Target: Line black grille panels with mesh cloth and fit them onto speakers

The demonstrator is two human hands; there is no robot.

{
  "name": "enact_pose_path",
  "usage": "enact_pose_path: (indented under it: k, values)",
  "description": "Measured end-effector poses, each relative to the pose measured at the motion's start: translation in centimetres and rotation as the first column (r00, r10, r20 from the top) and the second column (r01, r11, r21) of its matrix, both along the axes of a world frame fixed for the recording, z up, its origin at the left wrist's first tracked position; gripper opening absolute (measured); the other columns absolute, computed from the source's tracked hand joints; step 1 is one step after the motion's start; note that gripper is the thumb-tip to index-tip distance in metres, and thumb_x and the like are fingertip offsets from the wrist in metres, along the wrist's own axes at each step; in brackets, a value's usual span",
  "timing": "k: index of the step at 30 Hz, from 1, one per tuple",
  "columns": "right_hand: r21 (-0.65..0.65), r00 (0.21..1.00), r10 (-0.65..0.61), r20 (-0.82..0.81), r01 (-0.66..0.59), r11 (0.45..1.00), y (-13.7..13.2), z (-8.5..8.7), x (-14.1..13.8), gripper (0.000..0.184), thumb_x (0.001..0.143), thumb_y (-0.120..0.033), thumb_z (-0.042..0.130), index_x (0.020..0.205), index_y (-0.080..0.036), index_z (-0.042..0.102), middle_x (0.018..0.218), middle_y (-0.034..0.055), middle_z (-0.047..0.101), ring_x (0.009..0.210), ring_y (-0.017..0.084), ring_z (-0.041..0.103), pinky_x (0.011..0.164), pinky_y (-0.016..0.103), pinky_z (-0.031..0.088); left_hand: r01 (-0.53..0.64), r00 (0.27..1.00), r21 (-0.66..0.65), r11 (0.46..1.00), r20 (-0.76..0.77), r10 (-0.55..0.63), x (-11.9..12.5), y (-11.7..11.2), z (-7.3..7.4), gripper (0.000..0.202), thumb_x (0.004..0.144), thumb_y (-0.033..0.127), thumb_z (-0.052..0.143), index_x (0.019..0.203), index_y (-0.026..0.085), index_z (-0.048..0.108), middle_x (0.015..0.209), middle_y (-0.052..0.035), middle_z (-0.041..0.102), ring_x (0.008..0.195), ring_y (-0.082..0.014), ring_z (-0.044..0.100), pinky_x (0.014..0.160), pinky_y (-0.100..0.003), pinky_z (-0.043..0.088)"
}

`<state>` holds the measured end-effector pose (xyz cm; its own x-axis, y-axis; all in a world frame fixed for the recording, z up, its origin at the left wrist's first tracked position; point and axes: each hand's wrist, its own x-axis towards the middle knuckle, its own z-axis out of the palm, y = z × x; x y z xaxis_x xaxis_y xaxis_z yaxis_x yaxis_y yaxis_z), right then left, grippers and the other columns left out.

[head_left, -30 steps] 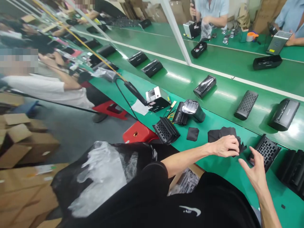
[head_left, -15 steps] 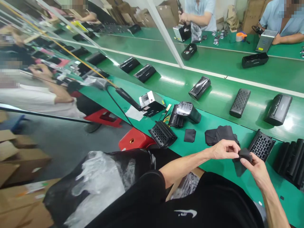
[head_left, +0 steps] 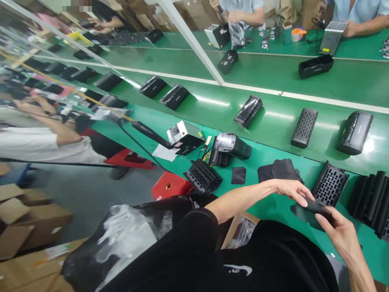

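Observation:
A black fabric pad (head_left: 313, 211) hangs between my hands, low over the green workbench (head_left: 273, 202). My right hand (head_left: 338, 231) grips its right end, and the fingertips of my left hand (head_left: 290, 191) pinch its upper edge. Just beyond the pad lies a black perforated speaker grille housing (head_left: 330, 184). A loose stack of similar pads (head_left: 281, 171) sits to the left of that housing, with a single square pad (head_left: 238, 175) further left. Black speaker shells (head_left: 369, 200) stand at the right edge.
A second grille housing (head_left: 202, 176), a glossy speaker part (head_left: 231, 146) and a silver device (head_left: 185, 134) lie along the bench. Further speakers sit on a green belt (head_left: 273, 107). Co-workers (head_left: 240, 10) work beyond. A red stool (head_left: 170, 186) and cardboard boxes (head_left: 33, 221) are on the left.
My left hand has moved from the pad stack to the pad held in my right hand. That pad has moved right and now lies flatter between my hands. The view has tilted slightly.

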<state>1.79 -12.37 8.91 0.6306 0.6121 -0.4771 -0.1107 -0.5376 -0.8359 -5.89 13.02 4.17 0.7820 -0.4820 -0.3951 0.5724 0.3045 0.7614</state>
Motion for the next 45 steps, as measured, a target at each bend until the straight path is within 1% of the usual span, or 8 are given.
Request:
enact_pose_path:
  k: [8,11,17,24,31,39,42,45]
  values:
    - [-0.207,0.941,-0.334,-0.055,0.316,0.926,-1.5,-2.6,-1.9,0.062,0.065,-0.081,0.078,0.077,-0.021,0.072,0.070,0.0017,0.062,0.067,0.020,0.052,0.060,0.031,0.043,-0.022,0.957,0.447,0.894,0.269,-0.111,6.6,2.7,1.8,0.016,0.079,0.030,0.083,0.085,0.018,0.074,0.075,0.0030,0.068,0.072,-0.0119,0.058,0.071,-0.025,0.041]
    - [-0.283,0.886,-0.453,-0.102,0.410,0.867,-0.7,-4.1,-2.1,0.068,0.064,-0.089,0.071,0.076,-0.022,0.069,0.063,0.0018,0.059,0.064,0.022,0.053,0.062,0.033,0.044,0.014,0.881,0.669,0.743,0.344,-0.326,11.4,1.7,2.4,0.009,0.084,0.028,0.075,0.088,0.021,0.072,0.079,0.0035,0.069,0.074,-0.0139,0.060,0.070,-0.027,0.039]
    - [-0.619,0.979,-0.199,0.041,0.181,0.765,-0.6,-6.1,-1.2,0.067,0.071,-0.097,0.041,0.067,-0.031,0.051,0.060,0.0028,0.058,0.065,0.028,0.056,0.070,0.040,0.042,-0.130,0.654,0.930,0.343,0.341,-0.676,17.3,-2.2,-1.0,0.007,0.087,0.019,0.064,0.087,0.021,0.071,0.091,-0.0070,0.075,0.090,-0.0246,0.064,0.075,-0.035,0.039]
    - [-0.564,0.918,-0.327,0.226,0.396,0.725,0.1,-7.2,-0.9,0.063,0.069,-0.090,0.048,0.089,-0.031,0.048,0.088,0.0083,0.069,0.082,0.032,0.062,0.074,0.041,0.043,-0.170,0.649,0.953,0.251,0.301,-0.699,16.7,-1.9,-3.3,0.019,0.093,0.031,0.070,0.106,0.019,0.073,0.102,-0.0117,0.074,0.105,-0.0306,0.065,0.088,-0.040,0.045]
    - [-0.472,0.918,-0.342,0.200,0.396,0.788,-0.8,-5.9,-0.9,0.054,0.077,-0.082,0.047,0.086,-0.029,0.056,0.072,0.0021,0.064,0.075,0.028,0.061,0.073,0.039,0.042,-0.240,0.739,0.903,0.358,0.409,-0.536,16.0,0.1,-0.9,0.045,0.097,0.042,0.065,0.136,0.019,0.064,0.132,-0.0140,0.067,0.125,-0.0326,0.058,0.104,-0.044,0.043]
    - [-0.075,0.924,-0.362,-0.122,0.355,0.932,-2.8,-1.9,0.3,0.057,0.071,-0.077,0.080,0.078,-0.024,0.061,0.064,-0.0029,0.052,0.062,0.016,0.046,0.058,0.030,0.039,0.128,0.955,0.503,0.855,0.171,-0.243,10.2,4.8,5.3,0.044,0.089,0.049,0.072,0.120,0.019,0.065,0.082,0.0009,0.067,0.072,-0.0166,0.061,0.063,-0.027,0.046]
    - [-0.023,0.853,-0.498,-0.158,0.501,0.865,-2.9,-1.3,0.0,0.064,0.064,-0.070,0.090,0.102,-0.023,0.069,0.081,-0.0015,0.063,0.075,0.018,0.057,0.067,0.028,0.048,-0.061,0.995,0.358,0.932,0.094,0.029,5.4,4.1,6.6,0.044,0.087,0.052,0.072,0.115,0.020,0.060,0.076,0.0031,0.063,0.062,-0.0128,0.056,0.055,-0.023,0.042]
    - [-0.016,0.818,-0.517,-0.253,0.531,0.848,-2.8,-1.0,-0.7,0.080,0.060,-0.065,0.094,0.123,-0.023,0.067,0.075,-0.0050,0.060,0.069,0.017,0.057,0.062,0.027,0.049,-0.256,0.964,0.342,0.904,0.020,0.265,1.3,2.2,7.0,0.045,0.086,0.052,0.075,0.111,0.019,0.057,0.074,0.0043,0.061,0.054,-0.0092,0.051,0.053,-0.021,0.039]
